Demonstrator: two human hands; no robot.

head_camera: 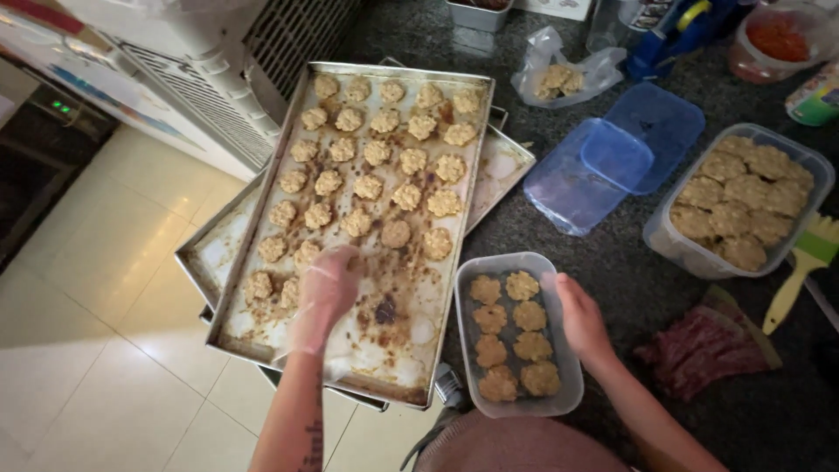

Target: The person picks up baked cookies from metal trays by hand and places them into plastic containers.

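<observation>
A metal baking tray [411, 350] lies on the dark counter with several pale round cookies [406, 196] in rows on it. My left hand [328, 288], in a thin clear glove, reaches onto the tray's near part with fingers curled over a cookie at the bottom of the rows. My right hand [581, 319] rests against the right wall of a small clear plastic container [463, 280] that holds several cookies [511, 345] in two columns.
A second tray [205, 262] lies under the first. A larger clear tub of cookies [743, 205], blue lids [612, 162], a plastic bag with cookies [559, 79], a yellow-green brush [808, 258] and a red cloth [699, 345] sit on the counter. Tiled floor lies left.
</observation>
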